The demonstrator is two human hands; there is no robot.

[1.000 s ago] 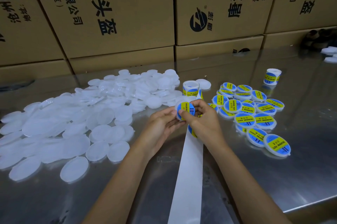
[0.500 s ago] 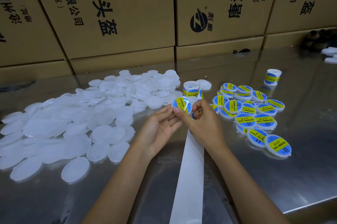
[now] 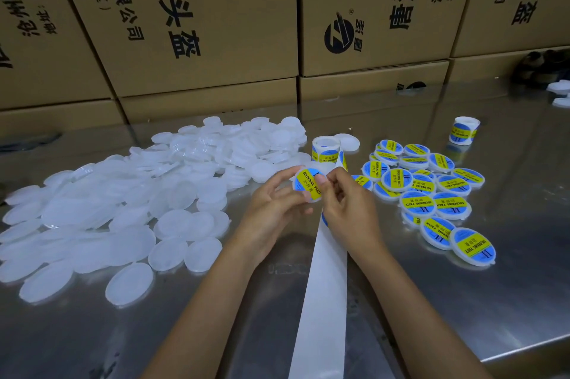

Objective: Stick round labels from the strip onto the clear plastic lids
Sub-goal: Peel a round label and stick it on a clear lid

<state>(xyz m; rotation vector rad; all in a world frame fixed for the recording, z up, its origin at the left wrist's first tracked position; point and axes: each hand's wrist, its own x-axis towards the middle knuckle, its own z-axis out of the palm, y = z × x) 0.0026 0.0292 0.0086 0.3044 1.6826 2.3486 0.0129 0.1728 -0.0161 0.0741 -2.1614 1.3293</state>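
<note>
We face a wall of stacked brown cardboard cartons [image 3: 191, 17] printed with black Chinese characters and a round black logo [image 3: 338, 36], standing along the far edge of the bench [image 3: 462, 301]. The bench is shiny sheet metal, and its surface mirrors the cartons dimly. Its near right edge catches a bright line of light. At the far right corner we see some dark objects [image 3: 543, 65], too blurred to identify.

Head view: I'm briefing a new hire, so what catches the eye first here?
Both hands, left hand and right hand, hold a labelled lid at centre, above the white strip. A heap of blank lids spreads left; labelled lids cluster right on the steel table.
</note>
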